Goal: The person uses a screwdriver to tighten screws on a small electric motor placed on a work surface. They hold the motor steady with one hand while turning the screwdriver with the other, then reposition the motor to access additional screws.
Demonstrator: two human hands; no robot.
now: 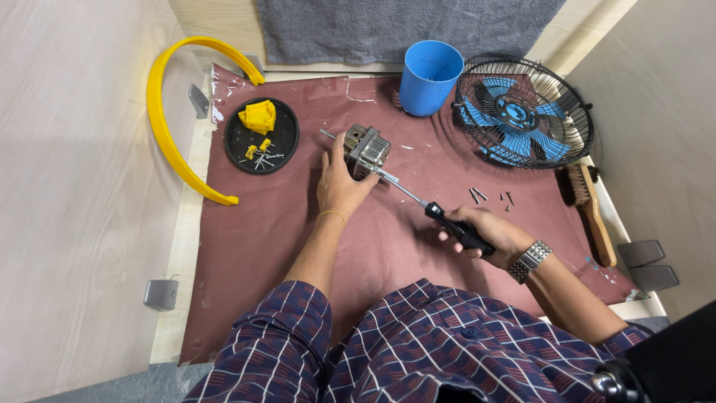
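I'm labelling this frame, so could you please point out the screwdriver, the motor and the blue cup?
screwdriver (460, 228): head view, on its black handle.
motor (367, 148): head view, on its metal body.
blue cup (426, 88): head view, on its outer wall.

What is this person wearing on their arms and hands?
Both hands are bare, no gloves. The left hand has a thin yellow band at the wrist; the right hand has a silver metal-link wristwatch. Both arms wear a dark blue and maroon plaid shirt, sleeves rolled above the elbows.

No packages, labels, signs or screens anywhere in view.
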